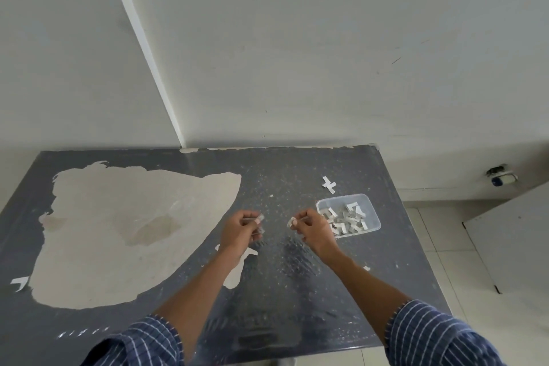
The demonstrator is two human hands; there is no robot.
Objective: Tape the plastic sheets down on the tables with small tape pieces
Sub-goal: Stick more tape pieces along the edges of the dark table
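The left hand (242,224) and right hand (312,226) each pinch a bit of tape (292,221) over the clear sheet (285,261) on the table (89,321), and few bits look stuck down (a cross (329,184) by the tub (341,197), one far left), so I think most taping is left.

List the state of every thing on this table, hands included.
Left hand, pinching a tape piece.
Right hand, pinching another tape piece.
Box, open, holding loose tape pieces.
Plastic sheet, flat on the table.
Crossed tape, lying beyond the box.
Table, coating peeled off at left.
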